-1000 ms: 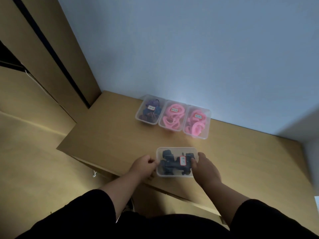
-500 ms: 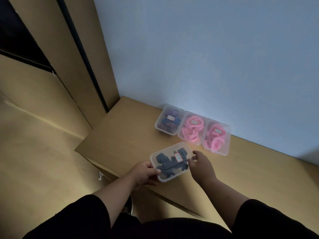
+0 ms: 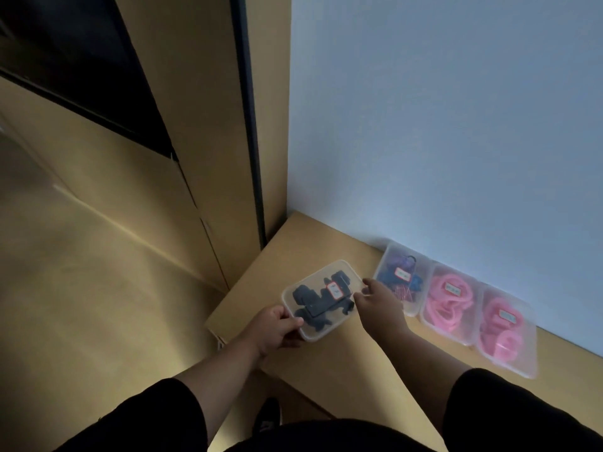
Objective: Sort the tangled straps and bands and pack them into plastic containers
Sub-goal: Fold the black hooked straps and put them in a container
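Overhanging table edge (image 3: 243, 290): held container (image 3: 323, 298)

Light wooden tabletop (image 3: 332, 357) set into a corner against a pale wall. Along the wall, three clear lidded plastic containers in a touching row: one with blue and purple straps (image 3: 402, 278), then two with pink bands (image 3: 450, 300) (image 3: 505, 334). Near the table's left edge, a fourth lidded container of dark straps (image 3: 323, 300), tilted, gripped at both ends.

Wooden table (image 3: 326, 360), pale wall (image 3: 440, 125), wooden cabinet panels (image 3: 202, 109)
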`<state>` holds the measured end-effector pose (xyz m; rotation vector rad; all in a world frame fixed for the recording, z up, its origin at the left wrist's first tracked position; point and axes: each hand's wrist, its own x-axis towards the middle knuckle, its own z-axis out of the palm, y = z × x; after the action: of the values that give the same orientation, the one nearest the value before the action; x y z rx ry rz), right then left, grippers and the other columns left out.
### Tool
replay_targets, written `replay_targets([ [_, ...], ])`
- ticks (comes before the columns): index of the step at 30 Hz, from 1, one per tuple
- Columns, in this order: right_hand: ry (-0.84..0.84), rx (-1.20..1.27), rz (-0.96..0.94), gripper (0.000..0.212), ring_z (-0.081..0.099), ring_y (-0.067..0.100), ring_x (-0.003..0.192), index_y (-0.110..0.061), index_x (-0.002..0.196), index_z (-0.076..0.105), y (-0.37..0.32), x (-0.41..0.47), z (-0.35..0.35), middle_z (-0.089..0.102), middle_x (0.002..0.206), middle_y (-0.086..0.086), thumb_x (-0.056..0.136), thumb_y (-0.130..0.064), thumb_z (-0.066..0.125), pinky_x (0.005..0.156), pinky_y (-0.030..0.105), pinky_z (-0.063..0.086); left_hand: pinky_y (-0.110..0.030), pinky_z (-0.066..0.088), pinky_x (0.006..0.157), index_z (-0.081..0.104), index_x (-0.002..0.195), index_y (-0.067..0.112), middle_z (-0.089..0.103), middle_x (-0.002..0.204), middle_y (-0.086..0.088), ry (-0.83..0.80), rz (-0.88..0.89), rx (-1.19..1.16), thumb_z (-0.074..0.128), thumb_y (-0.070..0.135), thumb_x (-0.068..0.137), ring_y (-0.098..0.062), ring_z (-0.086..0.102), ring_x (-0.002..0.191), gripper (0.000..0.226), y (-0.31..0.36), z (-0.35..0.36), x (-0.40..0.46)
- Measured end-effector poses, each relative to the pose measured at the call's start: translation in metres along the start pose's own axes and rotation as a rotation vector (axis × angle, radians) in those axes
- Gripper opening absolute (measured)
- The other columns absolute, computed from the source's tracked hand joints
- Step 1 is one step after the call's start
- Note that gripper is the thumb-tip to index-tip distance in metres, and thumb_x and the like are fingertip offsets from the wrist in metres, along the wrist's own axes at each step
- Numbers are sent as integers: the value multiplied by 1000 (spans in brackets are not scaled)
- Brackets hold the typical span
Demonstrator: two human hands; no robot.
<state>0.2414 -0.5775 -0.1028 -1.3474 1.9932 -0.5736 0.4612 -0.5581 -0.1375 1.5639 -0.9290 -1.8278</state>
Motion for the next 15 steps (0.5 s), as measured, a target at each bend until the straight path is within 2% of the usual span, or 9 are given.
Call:
replay_targets([
  [3, 38, 43, 47, 45, 57, 19, 106, -10, 143, 50, -24, 21, 15, 63, 129, 10, 98, -18, 57, 84, 31, 48, -32, 59, 69, 61, 97, -1, 70, 92, -18, 7, 31, 0, 65, 10, 94, -25, 71, 79, 12, 12, -14, 15],
  [6, 89, 148, 137, 51, 57, 23, 110, -9, 145, 46, -38, 39, 24, 60, 133, 11, 97, -14, 60, 88, 36, 51, -33, 61, 75, 61, 107, -8, 72, 101, -22, -18, 31, -32, 65, 11, 95, -31, 71, 93, 23, 21, -17, 30],
  [10, 151, 218, 263, 57, 58, 31, 116, -8, 148, 41, -46, 58, 33, 59, 132, 14, 95, -12, 62, 93, 40, 51, -30, 60, 74, 65, 103, 1, 74, 97, -15, -74, -3, -74, 65, 13, 94, -26, 71, 88, 15, 31, -13, 53],
  [12, 177, 184, 293, 43, 63, 30, 106, -8, 138, 51, -46, 67, 35, 64, 119, 12, 96, -14, 61, 88, 42, 55, -29, 58, 73, 65, 99, 3, 73, 92, -12, -87, -26, -96, 66, 13, 94, -22, 70, 83, 12, 33, -8, 65],
  [15, 173, 94, 279, 9, 65, 28, 84, -10, 103, 61, -47, 78, 36, 65, 90, 9, 96, -13, 56, 78, 46, 58, -31, 56, 76, 64, 92, 2, 70, 84, -11, -108, -61, -151, 67, 13, 94, -19, 66, 77, 12, 32, 5, 81],
])
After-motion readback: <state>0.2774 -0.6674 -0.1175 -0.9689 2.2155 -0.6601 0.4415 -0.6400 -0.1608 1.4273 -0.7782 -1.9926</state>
